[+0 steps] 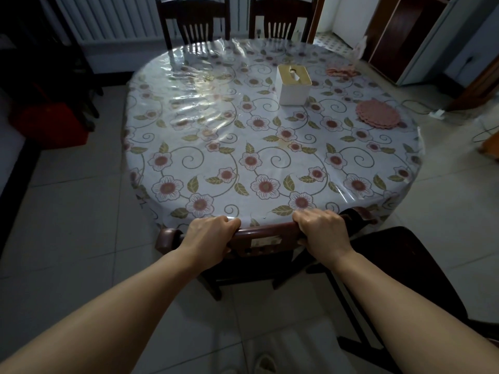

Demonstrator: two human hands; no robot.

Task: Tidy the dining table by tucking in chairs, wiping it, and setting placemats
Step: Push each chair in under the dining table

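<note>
Right now both hands hold the top rail of the near chair [259, 237], which is pushed up against the edge of the table [270, 163]. The left hand [213, 233] has its grip wrapped around the rail on one side, and the right hand [322, 230] grips it on the other side. This chair looks almost all the way in, so the tucking step seems close to done for it. Another dark chair [399, 279] stands to the right, turned away from the table, so it likely needs pushing in too. Two far chairs [193, 20] sit close to the table at the back. Wiping looks not yet done, as no cloth shows in either hand. The pink placemats [378, 114] lie in a stack near the right edge, not yet set out. A white tissue box [293, 85] sits near the middle.
</note>
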